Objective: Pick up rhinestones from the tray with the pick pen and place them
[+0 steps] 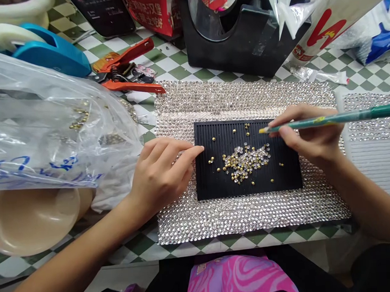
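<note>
A black ridged tray [212, 184] lies on a sheet of sparkling rhinestones [250, 216]. Small gold-backed and clear stones [245, 161] are heaped at the tray's middle, with a few scattered around them. My left hand [165, 171] rests at the tray's left edge, fingers loosely spread and bent, holding nothing. In my right hand [311, 134], over the tray's upper right corner, is a green pen-like stick [329, 120]; its yellowish tip points left above the tray.
A clear plastic bag [52, 126] and a beige bowl [33, 217] stand at the left. Orange-handled pliers [132, 86], a blue tape dispenser [51, 53] and a black dispenser [229, 49] lie behind. A white cup [335, 23] and another rhinestone sheet [375, 129] are at the right.
</note>
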A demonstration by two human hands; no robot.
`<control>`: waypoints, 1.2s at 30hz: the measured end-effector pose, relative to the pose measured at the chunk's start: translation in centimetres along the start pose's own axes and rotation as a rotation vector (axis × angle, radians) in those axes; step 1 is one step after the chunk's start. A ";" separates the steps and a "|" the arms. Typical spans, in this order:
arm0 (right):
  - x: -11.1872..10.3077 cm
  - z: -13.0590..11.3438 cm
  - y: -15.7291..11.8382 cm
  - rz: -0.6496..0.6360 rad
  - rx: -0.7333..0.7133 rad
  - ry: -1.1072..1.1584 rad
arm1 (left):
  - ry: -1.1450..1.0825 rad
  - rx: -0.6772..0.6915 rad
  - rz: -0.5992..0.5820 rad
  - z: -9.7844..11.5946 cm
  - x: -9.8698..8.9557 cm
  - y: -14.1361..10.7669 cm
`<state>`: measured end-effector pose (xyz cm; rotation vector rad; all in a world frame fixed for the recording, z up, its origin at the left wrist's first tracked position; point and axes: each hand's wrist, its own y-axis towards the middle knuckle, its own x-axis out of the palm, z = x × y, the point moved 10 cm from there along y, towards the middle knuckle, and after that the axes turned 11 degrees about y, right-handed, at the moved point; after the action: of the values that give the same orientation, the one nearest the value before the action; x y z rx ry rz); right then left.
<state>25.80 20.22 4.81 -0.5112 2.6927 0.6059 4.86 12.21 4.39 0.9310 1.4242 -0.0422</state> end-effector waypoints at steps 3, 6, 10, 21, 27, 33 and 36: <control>1.8 -0.7 -0.6 -0.156 -0.010 -0.004 | -0.002 0.000 -0.008 0.0 0.1 -0.1; 2.6 -0.9 -0.7 -0.207 -0.022 -0.024 | -0.005 -0.002 0.000 -0.1 0.0 -0.2; 3.2 -1.1 -0.5 -0.244 -0.029 -0.050 | -0.009 -0.005 -0.005 -0.1 0.1 -0.2; -3.7 0.8 0.2 0.344 -0.029 -0.135 | -0.016 -0.002 -0.004 0.0 0.1 -0.2; -3.5 2.1 0.8 0.284 -0.012 -0.149 | -0.018 -0.002 -0.010 0.0 0.0 -0.2; -4.8 2.6 0.5 0.386 0.009 -0.206 | -0.013 -0.010 -0.017 -0.1 0.3 -0.2; -5.4 2.8 0.5 0.419 0.023 -0.233 | -0.006 -0.019 -0.020 -0.2 0.3 -0.3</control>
<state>31.03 23.39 4.72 0.1333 2.5854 0.6922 4.61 12.22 4.00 0.9006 1.4261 -0.0463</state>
